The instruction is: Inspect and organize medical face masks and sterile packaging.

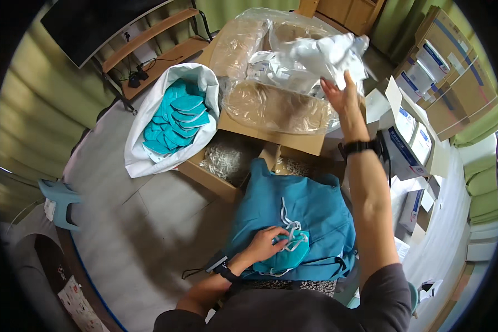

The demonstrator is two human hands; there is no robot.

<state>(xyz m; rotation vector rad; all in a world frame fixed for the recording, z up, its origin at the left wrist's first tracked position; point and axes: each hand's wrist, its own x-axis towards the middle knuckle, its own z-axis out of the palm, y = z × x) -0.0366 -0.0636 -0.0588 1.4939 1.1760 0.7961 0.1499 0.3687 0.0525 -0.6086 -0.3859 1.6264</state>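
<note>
A teal cup-shaped face mask (291,253) with white straps lies on the blue-green apron (321,205) spread over my lap. The fingers of my left hand (266,244) are curled at its upper edge, by the straps. My right hand (344,100) reaches out over the big cardboard box (271,135), its thumb and fingers apart. Just beyond the fingertips is a bunch of clear plastic bags (326,52), smeared by motion, above more bags (265,66) in the lined box. Left of that box, a white sack (135,146) holds many loose teal masks (174,124).
Below the big box, a divided carton (210,180) holds whitish strap-like pieces (225,159). An open carton (406,144) with white-and-blue packs stands at right, more cartons (454,72) behind. A shelf stand (149,41) is at far left, a grey-blue stool (61,202) at left.
</note>
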